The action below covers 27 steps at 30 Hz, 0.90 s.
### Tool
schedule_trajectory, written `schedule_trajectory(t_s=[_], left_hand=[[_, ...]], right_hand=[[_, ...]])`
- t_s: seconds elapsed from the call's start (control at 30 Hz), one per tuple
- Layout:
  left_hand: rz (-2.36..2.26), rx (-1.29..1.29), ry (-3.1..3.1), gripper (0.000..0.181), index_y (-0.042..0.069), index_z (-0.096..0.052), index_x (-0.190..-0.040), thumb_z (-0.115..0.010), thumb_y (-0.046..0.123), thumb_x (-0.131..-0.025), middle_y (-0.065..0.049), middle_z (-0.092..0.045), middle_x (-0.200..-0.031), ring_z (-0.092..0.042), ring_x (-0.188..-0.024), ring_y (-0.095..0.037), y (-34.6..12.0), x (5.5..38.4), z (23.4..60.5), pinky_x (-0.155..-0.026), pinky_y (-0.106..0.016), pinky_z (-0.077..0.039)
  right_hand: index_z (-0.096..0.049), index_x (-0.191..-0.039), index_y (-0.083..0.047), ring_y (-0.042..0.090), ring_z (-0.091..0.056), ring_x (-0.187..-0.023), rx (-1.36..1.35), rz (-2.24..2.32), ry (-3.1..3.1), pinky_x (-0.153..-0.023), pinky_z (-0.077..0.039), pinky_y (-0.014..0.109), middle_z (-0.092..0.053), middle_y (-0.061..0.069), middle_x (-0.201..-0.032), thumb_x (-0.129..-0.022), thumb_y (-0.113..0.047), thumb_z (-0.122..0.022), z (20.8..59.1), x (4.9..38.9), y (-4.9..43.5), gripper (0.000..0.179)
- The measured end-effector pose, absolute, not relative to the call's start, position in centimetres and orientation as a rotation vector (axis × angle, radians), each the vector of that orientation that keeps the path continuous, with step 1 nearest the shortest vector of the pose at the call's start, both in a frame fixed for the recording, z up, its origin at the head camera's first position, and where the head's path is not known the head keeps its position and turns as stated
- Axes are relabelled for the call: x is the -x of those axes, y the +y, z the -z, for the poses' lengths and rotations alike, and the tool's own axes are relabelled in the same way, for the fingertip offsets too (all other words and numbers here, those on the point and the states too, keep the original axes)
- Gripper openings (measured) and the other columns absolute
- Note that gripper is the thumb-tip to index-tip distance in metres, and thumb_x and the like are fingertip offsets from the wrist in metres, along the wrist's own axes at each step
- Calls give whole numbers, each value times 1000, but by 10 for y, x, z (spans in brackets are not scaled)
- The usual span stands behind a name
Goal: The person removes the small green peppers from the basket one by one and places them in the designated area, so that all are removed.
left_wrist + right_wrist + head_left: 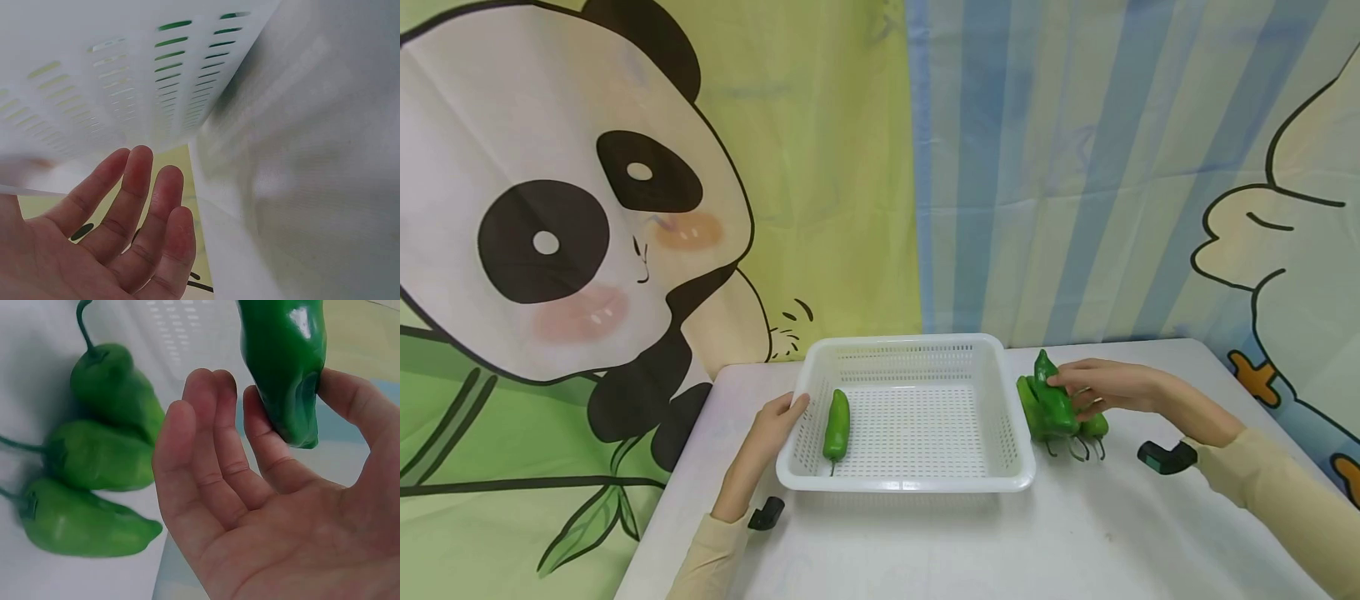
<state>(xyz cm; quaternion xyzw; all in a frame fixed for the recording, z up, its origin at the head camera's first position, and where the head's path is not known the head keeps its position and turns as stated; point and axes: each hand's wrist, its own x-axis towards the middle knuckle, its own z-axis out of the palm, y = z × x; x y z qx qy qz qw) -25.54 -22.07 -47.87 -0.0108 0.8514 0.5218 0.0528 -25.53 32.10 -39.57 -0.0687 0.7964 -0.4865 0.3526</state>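
Note:
A white plastic basket (904,483) with slotted walls stands on the table, and one green pepper (837,425) lies inside near its left wall. My left hand (777,427) holds the basket's left side, thumb over the rim; in the left wrist view its fingers (140,181) are against the outer wall. Right of the basket, my right hand (1101,388) pinches a dark green pepper (284,356) near its tip between thumb and index finger. Below this held pepper, several lighter green peppers (94,519) lie side by side on the table, their stems toward the front.
The white table (925,550) runs up to a printed cloth backdrop (842,167) with a panda on the left and blue stripes in the middle. A small black device (766,513) sits at the left wrist, and another (1167,457) at the right wrist.

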Motion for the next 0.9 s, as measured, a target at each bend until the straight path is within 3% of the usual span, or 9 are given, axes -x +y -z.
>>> schedule_trajectory(t_s=[0.07,0.13,0.23,0.33,0.43,0.7,0.9], left_hand=[[-1588,35,2587,52,12,-56,-141,-50,48,-104,-20,-72,-115,-76,-83,-26,-221,256,479,-63,-37,-64],[-1587,38,2588,52,12,-56,-140,-50,48,-103,-19,-72,-114,-76,-83,-26,-220,256,479,-63,-37,-64],[-1580,34,2592,53,12,-56,-141,-49,49,-104,-19,-72,-114,-76,-82,-25,-220,255,478,-63,-36,-64],[-1577,36,2596,53,11,-56,-141,-49,49,-104,-19,-73,-114,-76,-82,-25,-221,254,478,-63,-36,-64],[-1576,37,2595,52,11,-56,-141,-49,48,-104,-19,-73,-113,-76,-82,-26,-221,254,478,-63,-36,-64],[-1572,42,2594,52,12,-57,-140,-49,49,-104,-18,-73,-112,-76,-80,-24,-221,254,477,-63,-36,-64],[-1581,33,2590,53,13,-56,-141,-50,50,-103,-18,-73,-112,-76,-81,-24,-221,254,477,-63,-36,-64]], right_hand=[[-50,-113,-5,20,-61,-90,170,1245,2067,-93,-58,40,-46,5,-93,-106,-36,-48,397,255,326,31],[-49,-122,-1,20,-60,-91,164,1230,2078,-93,-57,41,-48,6,-97,-106,-36,-47,397,254,332,38],[-40,-141,4,20,-62,-96,131,1199,2107,-94,-58,42,-53,11,-112,-106,-37,-48,400,254,340,55],[-19,-154,9,22,-64,-109,100,1164,2140,-95,-58,43,-50,20,-135,-105,-39,-49,404,255,350,76],[-16,-155,11,23,-64,-114,83,1127,2168,-94,-59,42,-48,24,-140,-104,-41,-51,408,259,360,81],[-22,-153,11,23,-64,-109,69,1056,2232,-92,-59,42,-52,23,-135,-104,-40,-50,413,269,386,77],[-19,-151,16,31,-64,-115,67,930,2280,-93,-59,46,-49,32,-137,-103,-44,-50,412,273,399,84]])
